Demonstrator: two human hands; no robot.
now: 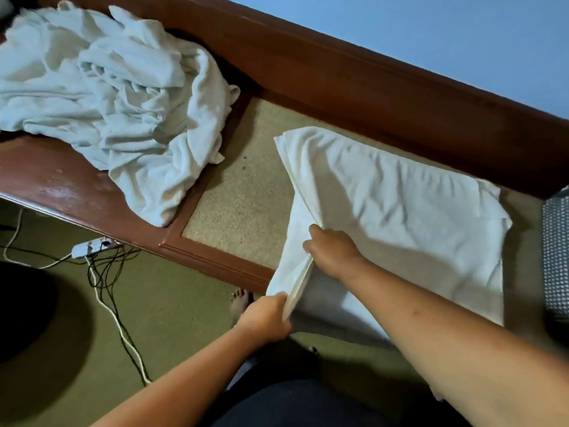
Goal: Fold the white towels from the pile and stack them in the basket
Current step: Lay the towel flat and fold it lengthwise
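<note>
The towel lies in the centre right of the frame, on the mat of the desk. It is already doubled, and its lower part hangs over the front edge. Both hands are clamped on its left edge, where the layers show as thin lines. The left hand grips the low end, at the bottom centre, and the right hand pinches the same edge a little higher. The hands are near each other but apart.

To do this fold well, I think the layers should first be made even between the two hands, so that none slips out. Then the edge should be held tight and carried across to the right side, corner on corner, and the wrinkles in the middle pressed flat. The hanging part may drag the towel down, so it is better to bring it up onto the mat first.

The pile lies in the upper left. A dotted thing at the right edge may be the basket; I cannot tell.
</note>
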